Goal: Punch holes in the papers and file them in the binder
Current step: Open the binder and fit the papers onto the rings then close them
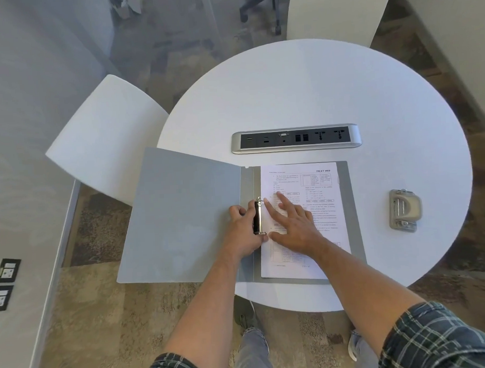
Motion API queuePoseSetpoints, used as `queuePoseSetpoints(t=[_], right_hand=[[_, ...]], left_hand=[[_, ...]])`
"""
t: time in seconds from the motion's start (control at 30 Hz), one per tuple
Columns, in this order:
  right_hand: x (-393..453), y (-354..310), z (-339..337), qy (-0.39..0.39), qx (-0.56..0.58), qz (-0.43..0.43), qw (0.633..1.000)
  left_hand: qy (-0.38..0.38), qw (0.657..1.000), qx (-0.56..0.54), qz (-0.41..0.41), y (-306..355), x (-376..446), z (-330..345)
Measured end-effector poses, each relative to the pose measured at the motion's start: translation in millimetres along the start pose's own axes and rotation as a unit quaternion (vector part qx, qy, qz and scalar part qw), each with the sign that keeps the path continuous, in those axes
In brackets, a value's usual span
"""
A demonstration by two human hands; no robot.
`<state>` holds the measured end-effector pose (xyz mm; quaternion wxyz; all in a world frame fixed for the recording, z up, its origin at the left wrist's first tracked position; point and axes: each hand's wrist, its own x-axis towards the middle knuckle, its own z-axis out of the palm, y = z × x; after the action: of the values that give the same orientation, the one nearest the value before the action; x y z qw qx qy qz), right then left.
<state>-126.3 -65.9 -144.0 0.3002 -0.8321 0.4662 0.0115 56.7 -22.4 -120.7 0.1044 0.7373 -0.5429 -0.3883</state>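
Observation:
A grey binder point(181, 214) lies open on the round white table point(315, 91), its left cover hanging past the table's edge. A printed paper point(316, 186) rests on the binder's right half, beside the metal ring mechanism point(258, 216). My left hand point(242, 231) grips the ring mechanism from the left side. My right hand point(290, 220) lies flat on the paper with fingers spread, fingertips next to the rings. A silver hole punch point(404, 210) sits alone on the table to the right of the binder.
A silver power socket strip point(295, 138) is set into the table behind the binder. White chairs stand at the left point(103, 134) and at the far side point(336, 12). A white desk edge point(26, 276) runs along the left.

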Motion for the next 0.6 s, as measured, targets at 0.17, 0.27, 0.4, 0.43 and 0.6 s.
queuePoseSetpoints(t=[0.17,0.27,0.4,0.43,0.6], right_hand=[[0,2,1,0.001,0.0,-0.006,1.0],[-1,3,3,0.002,0.002,-0.006,1.0],[-2,4,4,0.009,0.016,-0.009,1.0],[-2,5,5,0.011,0.017,-0.011,1.0],[-3,9,8,0.031,0.062,-0.021,0.997]], left_hand=[[-0.003,0.999,-0.047,-0.011,6,-9,-5],[0.0,0.995,-0.093,-0.03,13,-11,-13],[0.036,0.996,-0.069,-0.043,14,-4,-18],[0.055,0.996,-0.06,-0.046,12,-1,-17],[0.087,0.988,-0.07,-0.106,15,6,-14]])
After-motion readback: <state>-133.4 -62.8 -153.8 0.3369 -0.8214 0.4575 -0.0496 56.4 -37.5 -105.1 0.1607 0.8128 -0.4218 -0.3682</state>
